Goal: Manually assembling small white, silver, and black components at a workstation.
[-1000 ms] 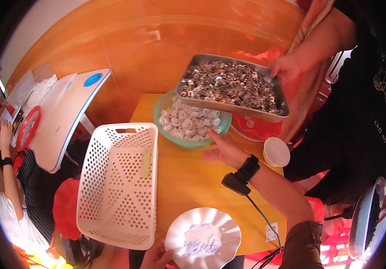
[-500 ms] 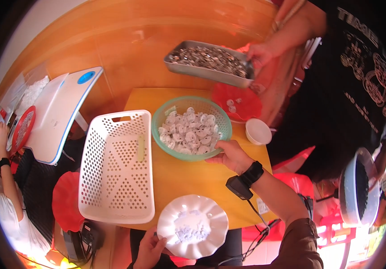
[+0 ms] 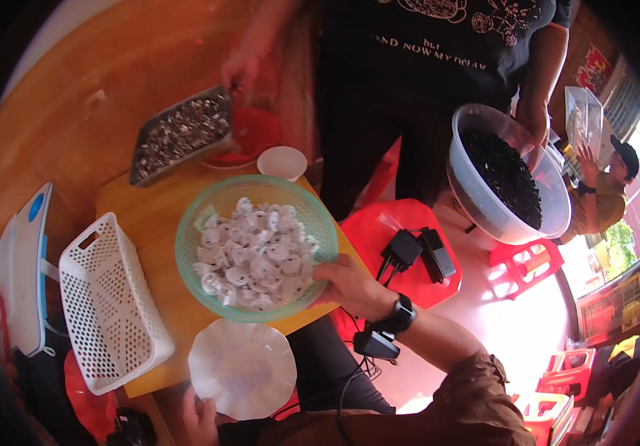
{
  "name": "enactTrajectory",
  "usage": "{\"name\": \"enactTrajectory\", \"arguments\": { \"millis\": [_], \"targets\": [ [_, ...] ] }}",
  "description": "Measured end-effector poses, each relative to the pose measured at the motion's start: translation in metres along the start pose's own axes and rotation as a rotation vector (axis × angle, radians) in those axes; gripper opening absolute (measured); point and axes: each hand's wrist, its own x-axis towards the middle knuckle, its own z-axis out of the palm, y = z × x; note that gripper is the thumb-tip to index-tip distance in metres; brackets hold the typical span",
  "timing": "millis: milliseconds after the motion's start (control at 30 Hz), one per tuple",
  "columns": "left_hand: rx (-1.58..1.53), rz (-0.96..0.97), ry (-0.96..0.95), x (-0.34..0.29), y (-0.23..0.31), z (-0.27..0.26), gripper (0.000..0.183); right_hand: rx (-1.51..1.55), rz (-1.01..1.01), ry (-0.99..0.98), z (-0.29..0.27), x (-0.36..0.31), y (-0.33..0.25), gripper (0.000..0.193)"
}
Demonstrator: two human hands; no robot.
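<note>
My right hand (image 3: 357, 288) is closed on the near right rim of a pale green mesh basin (image 3: 190, 223). Many small white round pieces (image 3: 253, 256) with dark markings fill it. At the lower edge, my left hand (image 3: 199, 418) grips the side of a white scalloped plate (image 3: 279, 364), its thumb by the rim. Pale violet bits lie in the plate's middle. Across the table, a person's hand (image 3: 242, 72) holds a metal tray (image 3: 143, 167) heaped with small shiny pieces. That person's other hand (image 3: 534, 119) holds a clear tub (image 3: 468, 178) of black bits.
A white perforated basket (image 3: 141, 320) stands at the left of the yellow table (image 3: 158, 223). Behind the basin are a small white bowl (image 3: 282, 162) and a red dish (image 3: 256, 130). Black devices with cables (image 3: 403, 249) rest on a red stool (image 3: 364, 223). Another person (image 3: 610, 186) stands far right.
My view has swung right, bringing the co-worker's clear tub fully into sight. The metal tray has shifted left over the table's back. Both my hands keep their holds on plate and basin.
</note>
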Motion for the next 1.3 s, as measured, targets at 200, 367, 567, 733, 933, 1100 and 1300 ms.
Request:
{"name": "enactTrajectory", "arguments": {
  "millis": [200,367,567,733,933,1100,1300],
  "targets": [
    [-0.461,-0.147,-0.105,0.025,-0.029,-0.002,0.036,0.007,-0.056,0.005,0.003,-0.011,0.003,0.033],
    [-0.441,-0.149,-0.077,0.024,-0.011,-0.013,0.037,-0.016,0.034,0.072,-0.005,-0.012,0.000,0.039],
    [-0.432,-0.160,-0.067,0.025,-0.005,-0.022,0.037,-0.003,0.043,0.125,-0.010,-0.022,-0.007,0.040],
    [-0.465,-0.145,-0.103,0.025,-0.012,-0.019,0.036,-0.009,-0.008,0.127,0.009,-0.029,-0.022,0.039],
    [-0.400,-0.087,-0.115,0.017,-0.034,-0.023,0.037,-1.116,-0.724,-0.139,0.037,-0.003,-0.047,0.029],
    [-0.597,-0.217,-0.108,0.017,-0.024,-0.027,0.037,0.013,-0.059,-0.140,0.102,0.084,-0.058,0.018],
    [-0.271,-0.086,-0.139,0.028,-0.058,-0.032,0.038,-0.026,-0.036,-0.263,0.181,0.200,-0.063,0.024]
  ]
}}
